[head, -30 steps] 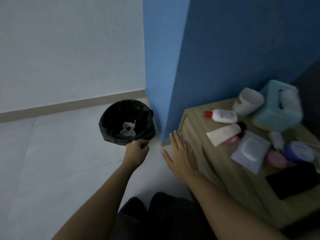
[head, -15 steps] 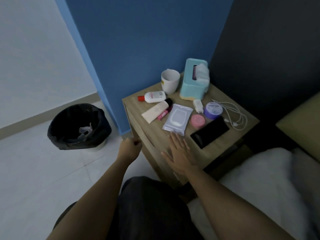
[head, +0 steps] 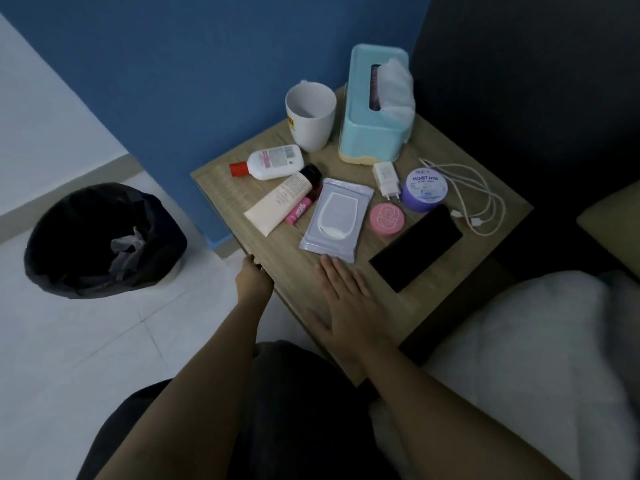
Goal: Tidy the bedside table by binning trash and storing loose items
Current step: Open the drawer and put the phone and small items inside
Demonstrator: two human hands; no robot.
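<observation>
Table (head: 214,178) edge is gripped by the curled left hand (head: 254,282); the right hand (head: 346,303) lies flat on top, fingers straight, beside the wipes pack (head: 334,220).

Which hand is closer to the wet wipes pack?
Right. The right hand lies flat on the bedside table, fingertips almost touching the wet wipes pack; the left hand grips the table's edge, farther off to the pack's left.

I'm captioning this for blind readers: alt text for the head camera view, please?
A person's right hand lies flat on a wooden bedside table while the left hand grips its edge. The table holds a wipes pack, phone, mug, tissue box and lotion bottle; a bin stands on the floor left of it.
</observation>
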